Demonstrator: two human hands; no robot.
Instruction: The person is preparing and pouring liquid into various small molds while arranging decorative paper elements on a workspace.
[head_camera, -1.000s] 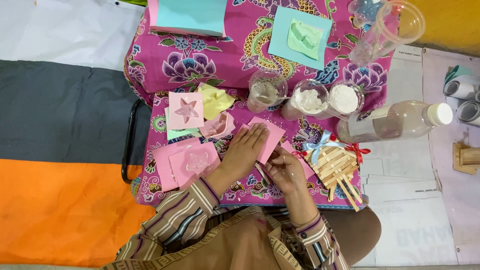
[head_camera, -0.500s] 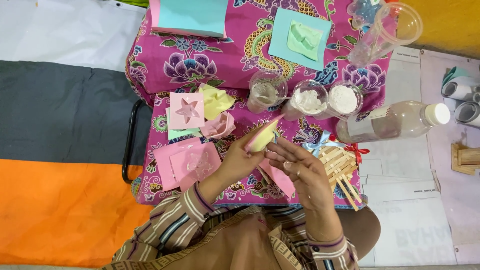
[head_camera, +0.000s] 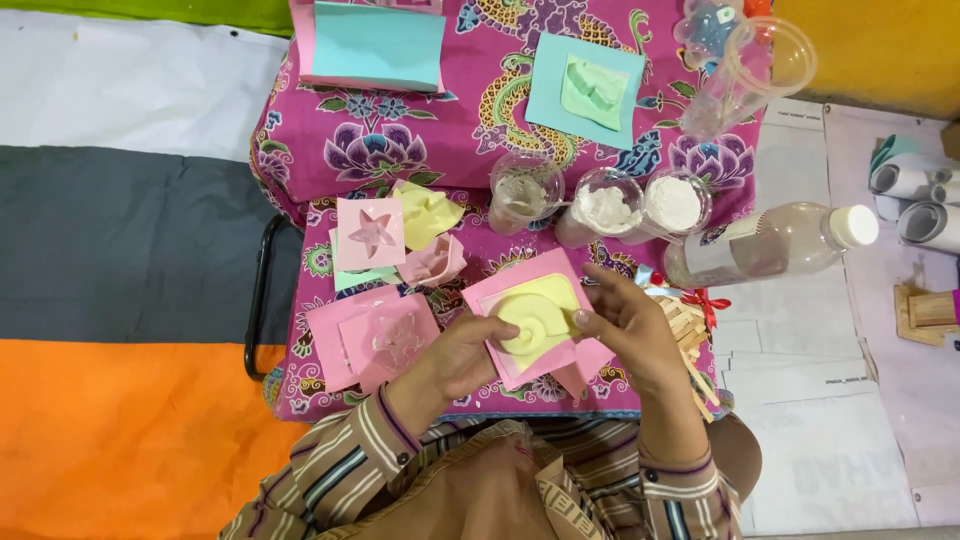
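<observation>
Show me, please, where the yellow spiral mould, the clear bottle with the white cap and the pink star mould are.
yellow spiral mould (head_camera: 532, 322), head view, on the raised spiral centre.
clear bottle (head_camera: 770, 245), head view, on the middle of its body.
pink star mould (head_camera: 371, 232), head view, on the star imprint.

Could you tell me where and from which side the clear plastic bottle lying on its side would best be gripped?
Probably around the mid-body of the clear plastic bottle, coming from above. It lies flat with its white cap pointing right, so the round barrel offers two free sides for fingers. The left end sits close to the powder cups, leaving less room there.
</observation>
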